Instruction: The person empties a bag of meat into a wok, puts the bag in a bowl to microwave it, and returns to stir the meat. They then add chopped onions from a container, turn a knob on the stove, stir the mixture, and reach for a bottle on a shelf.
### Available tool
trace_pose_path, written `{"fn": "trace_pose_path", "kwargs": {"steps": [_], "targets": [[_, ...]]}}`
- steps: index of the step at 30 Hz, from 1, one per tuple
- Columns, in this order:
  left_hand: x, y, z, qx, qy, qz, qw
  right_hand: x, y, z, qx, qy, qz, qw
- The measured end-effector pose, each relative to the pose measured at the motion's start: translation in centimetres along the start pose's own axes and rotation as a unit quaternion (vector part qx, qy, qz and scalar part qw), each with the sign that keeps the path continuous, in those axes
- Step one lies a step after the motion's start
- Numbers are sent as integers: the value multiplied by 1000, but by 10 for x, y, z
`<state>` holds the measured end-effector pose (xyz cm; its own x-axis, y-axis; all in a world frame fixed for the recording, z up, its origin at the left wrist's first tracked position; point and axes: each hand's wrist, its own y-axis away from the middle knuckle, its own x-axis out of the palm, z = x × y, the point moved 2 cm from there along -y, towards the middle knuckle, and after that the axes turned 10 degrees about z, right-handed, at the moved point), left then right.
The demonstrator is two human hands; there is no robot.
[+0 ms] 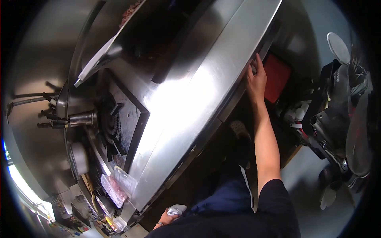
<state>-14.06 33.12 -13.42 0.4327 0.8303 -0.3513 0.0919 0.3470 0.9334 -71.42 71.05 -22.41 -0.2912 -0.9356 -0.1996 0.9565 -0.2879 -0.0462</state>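
My right hand [257,78] reaches to the front edge of the steel stove top [186,93], its fingers curled together at the underside of that edge. What they grip there is too small and shaded to name. Low in the view, my left hand [166,217] is closed around a bunched white cloth [177,210], away from the stove. A dark burner grate [143,115] lies on the stove to the left. Beyond my right hand is a flat red board or lid [276,78].
Clear plastic packs of meat [114,190] lie at the stove's lower left corner. A metal pot [82,119] with dark-handled utensils stands at the left. A metal tray [101,57] juts in above. Pans and utensils [329,115] crowd the right side.
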Motion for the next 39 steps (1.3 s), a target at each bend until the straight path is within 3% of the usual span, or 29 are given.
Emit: {"fn": "trace_pose_path", "kwargs": {"steps": [2,24,27,29,39], "targets": [[-1,3,-7,-2,-5,-3,1000,-1,0,3,1,-42,-3,999],[-4,7,-25,-7,-36,19,999,-6,-1,8,35,-28,30,999],[-4,13,-34,-4,-37,18,999,-3,-2,2,-15,-16,2,1000],[-4,19,-45,-11,-32,20,999,-4,-1,2,39,-55,29,997],[-1,16,-37,7,-11,31,999,-6,-3,1,49,-66,44,996]]}}
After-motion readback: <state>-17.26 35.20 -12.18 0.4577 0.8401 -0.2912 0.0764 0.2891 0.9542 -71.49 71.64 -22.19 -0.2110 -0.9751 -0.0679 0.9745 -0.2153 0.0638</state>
